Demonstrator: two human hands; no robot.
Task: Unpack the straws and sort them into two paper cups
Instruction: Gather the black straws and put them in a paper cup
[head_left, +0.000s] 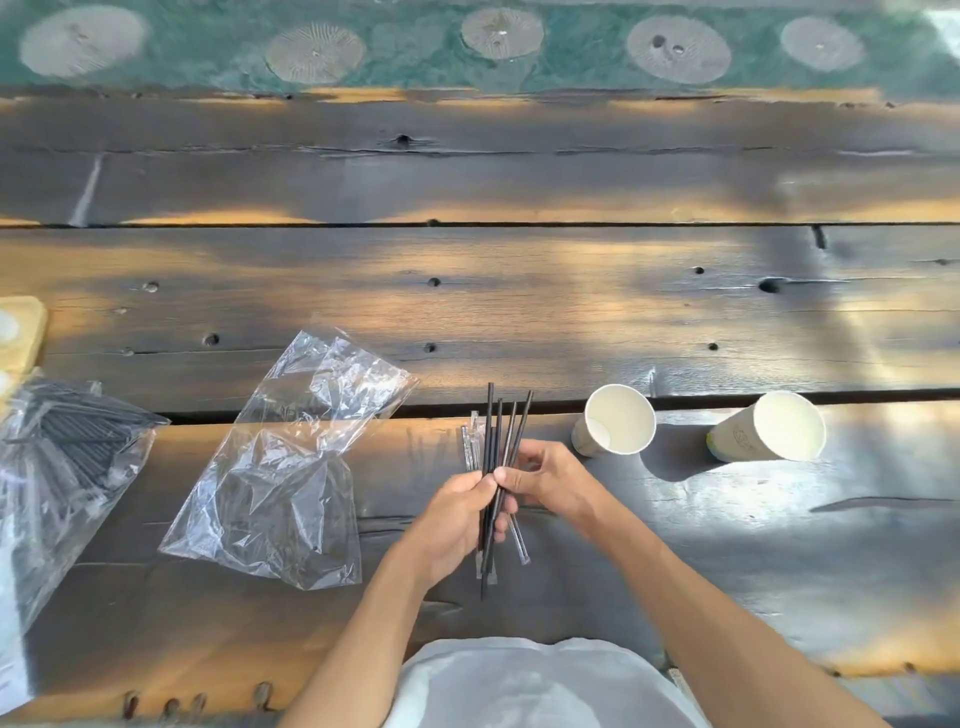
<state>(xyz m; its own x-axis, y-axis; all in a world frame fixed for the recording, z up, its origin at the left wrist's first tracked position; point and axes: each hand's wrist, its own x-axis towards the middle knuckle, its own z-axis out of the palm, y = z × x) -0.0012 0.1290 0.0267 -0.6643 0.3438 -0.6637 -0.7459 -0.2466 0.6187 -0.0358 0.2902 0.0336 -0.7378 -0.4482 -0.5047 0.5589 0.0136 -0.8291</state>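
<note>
Far left: one clear bag of black straws (67, 447), full, lying on the wooden table (519, 312); count inside not readable. Behind it at the left edge, a pale wooden board (23, 332), partly cut off. Next right: one empty clear plastic bag (291, 467), crumpled and flat on the planks, just beside the left forearm.

Centre: left hand (452, 519) closed around a bundle of loose black straws (493, 467) — about four or five tips fan out above the fingers, exact count uncertain. A few clear wrappers (470, 441) sit in the same grip, some trailing below the hand. Right hand (545, 478) pinches the bundle from the right side, thumb and fingertips touching the straws. Bundle held above the table, long axis running near to far, tips pointing away from the person and slightly splayed.

Right: two white paper cups (618, 421) (774, 428) — both upright, empty, well apart from each other; the nearer one stands just beside the right hand
</note>
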